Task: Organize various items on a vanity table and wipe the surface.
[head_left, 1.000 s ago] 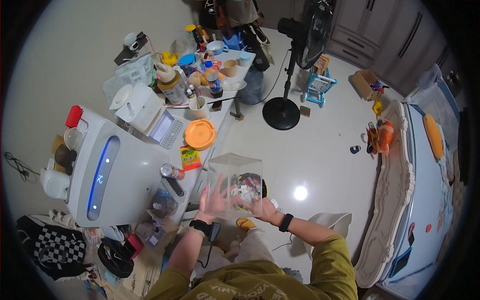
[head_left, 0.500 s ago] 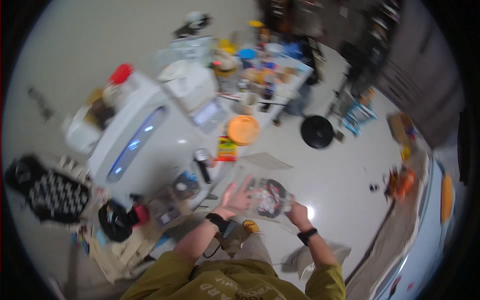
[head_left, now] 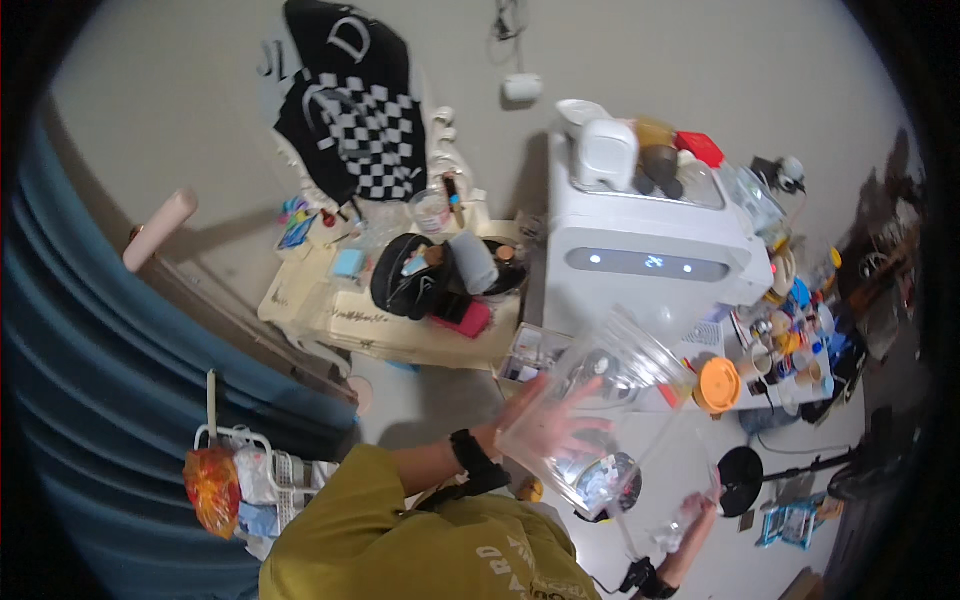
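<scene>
A clear, box-like plastic container (head_left: 640,375) is tilted up close in front of me. My left hand (head_left: 560,425) is at its lower left; its spread fingers show through the clear wall and appear to support it. My right hand (head_left: 703,503), lower right, has its fingers closed around a clear, crinkled plastic piece (head_left: 668,532). Whether that piece joins the container I cannot tell. Below the container, partly seen through it, is a round dark-rimmed holder (head_left: 630,487) with white and colourful bits inside.
Ahead stands a white appliance (head_left: 645,265) with a lit panel. A cream dressing table (head_left: 350,320) with a black bag (head_left: 410,285) is at left. An orange lid (head_left: 717,385) lies right, before a cluttered table. A black round stand base (head_left: 740,482) is on the floor.
My view has swung left, bringing the dressing table and blue curtain in. The clear container now looks larger and nearer, tilted up, with my left hand behind its wall. My right hand is farther right.
</scene>
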`<state>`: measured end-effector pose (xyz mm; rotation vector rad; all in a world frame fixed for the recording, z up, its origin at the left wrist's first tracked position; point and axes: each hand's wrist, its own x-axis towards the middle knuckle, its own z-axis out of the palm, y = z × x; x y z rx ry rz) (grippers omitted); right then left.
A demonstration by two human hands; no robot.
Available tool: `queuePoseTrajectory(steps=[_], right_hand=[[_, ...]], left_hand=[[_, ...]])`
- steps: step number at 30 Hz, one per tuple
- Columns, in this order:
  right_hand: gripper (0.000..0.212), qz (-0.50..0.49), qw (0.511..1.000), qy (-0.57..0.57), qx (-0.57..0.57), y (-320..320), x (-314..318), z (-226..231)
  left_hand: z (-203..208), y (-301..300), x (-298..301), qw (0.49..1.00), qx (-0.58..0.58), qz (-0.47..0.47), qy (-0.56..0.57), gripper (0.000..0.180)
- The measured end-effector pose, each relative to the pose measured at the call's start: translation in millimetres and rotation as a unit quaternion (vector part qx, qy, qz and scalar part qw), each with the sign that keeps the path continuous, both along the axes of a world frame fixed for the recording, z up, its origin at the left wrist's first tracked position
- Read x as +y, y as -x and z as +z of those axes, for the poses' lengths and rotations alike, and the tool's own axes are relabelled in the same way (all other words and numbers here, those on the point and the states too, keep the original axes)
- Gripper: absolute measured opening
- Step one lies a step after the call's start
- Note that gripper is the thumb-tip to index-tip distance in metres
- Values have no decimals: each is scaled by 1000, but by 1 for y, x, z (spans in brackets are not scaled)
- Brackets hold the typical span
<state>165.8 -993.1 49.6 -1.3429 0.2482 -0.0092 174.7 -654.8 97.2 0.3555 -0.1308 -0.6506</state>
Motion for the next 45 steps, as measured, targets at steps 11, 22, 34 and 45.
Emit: queuePoseTrajectory(steps=[11, 22, 34, 45], right_hand=[[58, 408, 910, 40, -69, -53, 277, 56], [55, 463, 866, 73, -176, -47, 462, 59], [58, 541, 840, 5, -47, -52, 615, 46], [57, 620, 775, 86, -84, -26, 693, 30]], left_hand=[[-3, 130, 137, 961, -88, 242, 106, 76], [-29, 168, 286, 933, -175, 310, 46, 74], [-29, 171, 418, 904, -18, 378, 198, 79], [-45, 176, 462, 927, 12, 351, 134, 73]])
